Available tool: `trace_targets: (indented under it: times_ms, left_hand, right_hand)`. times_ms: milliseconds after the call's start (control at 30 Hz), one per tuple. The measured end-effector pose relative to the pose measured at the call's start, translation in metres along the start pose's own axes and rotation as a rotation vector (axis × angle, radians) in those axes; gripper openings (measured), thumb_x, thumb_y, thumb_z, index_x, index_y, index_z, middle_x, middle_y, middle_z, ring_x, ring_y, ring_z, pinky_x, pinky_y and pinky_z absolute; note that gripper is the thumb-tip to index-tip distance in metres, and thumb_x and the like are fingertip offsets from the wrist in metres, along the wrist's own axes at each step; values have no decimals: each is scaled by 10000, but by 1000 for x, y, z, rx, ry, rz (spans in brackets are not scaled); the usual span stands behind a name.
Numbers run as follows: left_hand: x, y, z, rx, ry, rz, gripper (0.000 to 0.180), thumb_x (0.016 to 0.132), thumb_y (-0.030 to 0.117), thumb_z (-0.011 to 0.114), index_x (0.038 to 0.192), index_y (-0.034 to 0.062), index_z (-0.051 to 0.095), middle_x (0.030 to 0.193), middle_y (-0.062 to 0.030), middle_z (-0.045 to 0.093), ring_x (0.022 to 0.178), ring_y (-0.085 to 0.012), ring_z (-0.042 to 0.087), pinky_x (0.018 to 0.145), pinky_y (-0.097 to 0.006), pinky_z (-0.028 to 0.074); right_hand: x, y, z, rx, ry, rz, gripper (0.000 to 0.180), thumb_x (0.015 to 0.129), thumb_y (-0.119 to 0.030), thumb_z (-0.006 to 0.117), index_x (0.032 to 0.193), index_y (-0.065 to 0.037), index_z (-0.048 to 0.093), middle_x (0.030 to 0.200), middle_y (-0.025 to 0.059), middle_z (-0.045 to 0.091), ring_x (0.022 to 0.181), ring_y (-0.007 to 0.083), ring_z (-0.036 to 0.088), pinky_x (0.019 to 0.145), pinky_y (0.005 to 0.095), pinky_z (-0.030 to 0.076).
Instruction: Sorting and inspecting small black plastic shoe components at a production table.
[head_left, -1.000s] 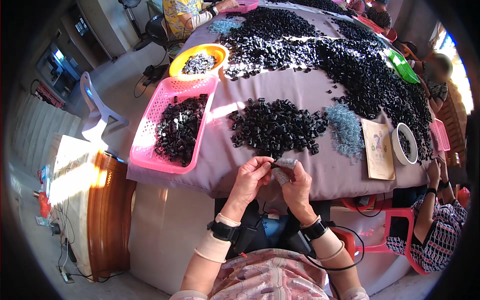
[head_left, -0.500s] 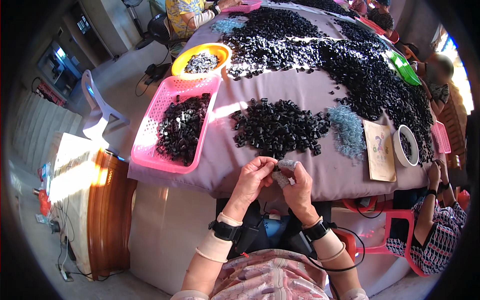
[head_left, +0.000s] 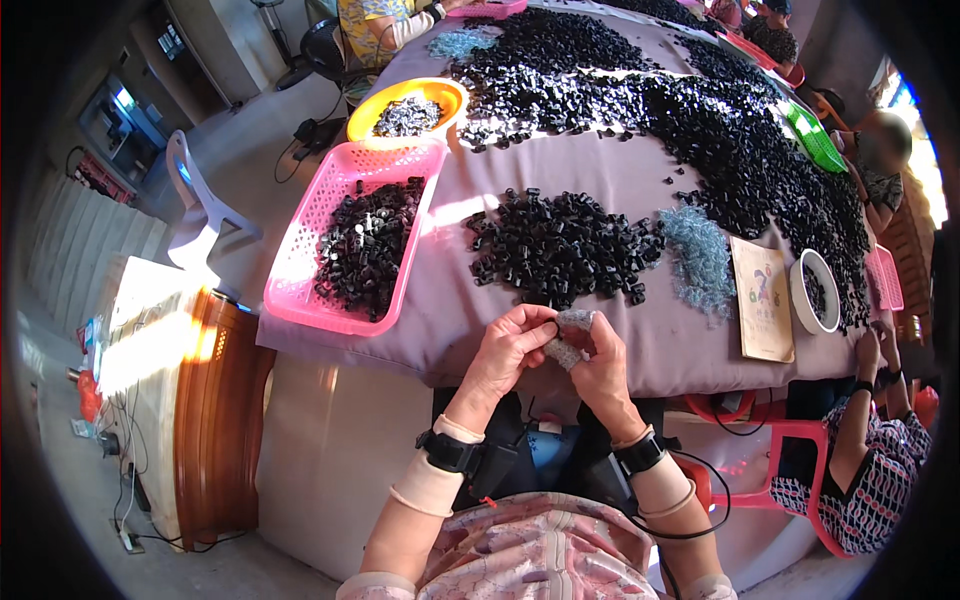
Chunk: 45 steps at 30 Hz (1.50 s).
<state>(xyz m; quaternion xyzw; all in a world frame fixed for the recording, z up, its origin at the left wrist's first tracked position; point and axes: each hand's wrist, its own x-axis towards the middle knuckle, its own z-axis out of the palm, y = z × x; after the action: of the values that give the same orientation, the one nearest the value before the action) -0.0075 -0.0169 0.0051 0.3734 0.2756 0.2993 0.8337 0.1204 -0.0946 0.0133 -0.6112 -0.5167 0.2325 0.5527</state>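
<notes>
My left hand is closed, thumb and forefinger pinched together at the table's near edge. Right beside it, my right hand is bent inward, with grey wrapping around its thumb and forefinger. The fingertips of both hands meet, and whatever small thing they hold is hidden between them. Just beyond lies a heap of small black plastic parts. To its right is a pile of clear bluish pieces. At the left, a pink perforated basket holds more black parts.
An orange bowl of small shiny pieces stands behind the basket. A booklet and a white bowl lie at right. Black parts cover the table's far side, near a green basket. A co-worker's hands are at the right edge.
The whole view has shifted slightly. My hands stay together at the table edge, and the right fingers have turned a little against the left fingertips.
</notes>
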Motion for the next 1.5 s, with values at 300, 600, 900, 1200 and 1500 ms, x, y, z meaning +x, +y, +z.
trace_targets:
  times_ms: [300, 600, 900, 1200, 1500]
  left_hand:
    - [4, -1, 1, 1, 13, -7, 258, 813, 73, 666, 1025, 72, 518, 775, 9, 593, 568, -36, 502, 475, -164, 391]
    - [3, -2, -9, -217, -90, -83, 288, 825, 80, 661, 1085, 80, 537, 874, 16, 592, 699, -48, 557, 543, -180, 437]
    - [3, -4, -8, -140, -79, -37, 286, 841, 66, 641, 1102, 90, 526, 911, 13, 606, 691, -39, 559, 531, -156, 440]
    - [3, -4, -8, -127, -76, -32, 271, 843, 69, 642, 1080, 96, 514, 868, 17, 599, 656, -31, 537, 511, -159, 428]
    - [3, -8, -5, -94, -100, -45, 250, 849, 63, 627, 1064, 104, 507, 857, -2, 586, 623, -49, 511, 496, -178, 406]
  right_hand:
    - [11, -1, -6, 220, -249, 67, 357, 758, -102, 726, 1070, -12, 578, 907, 49, 540, 798, 132, 580, 708, 266, 485]
    - [10, 6, -3, 322, -229, 118, 364, 741, -143, 748, 1043, -18, 589, 895, 40, 540, 756, 118, 548, 657, 255, 454]
    - [9, 5, -4, 267, -245, 68, 344, 755, -189, 735, 1044, -50, 612, 849, 25, 540, 664, 104, 487, 611, 248, 423]
    - [11, 2, -4, 136, -223, -58, 326, 768, -201, 714, 1035, -40, 617, 903, 63, 583, 754, 156, 569, 673, 275, 458]
    - [9, -2, -7, 149, -232, -50, 237, 777, -114, 676, 982, -9, 619, 957, 82, 600, 855, 170, 598, 749, 276, 482]
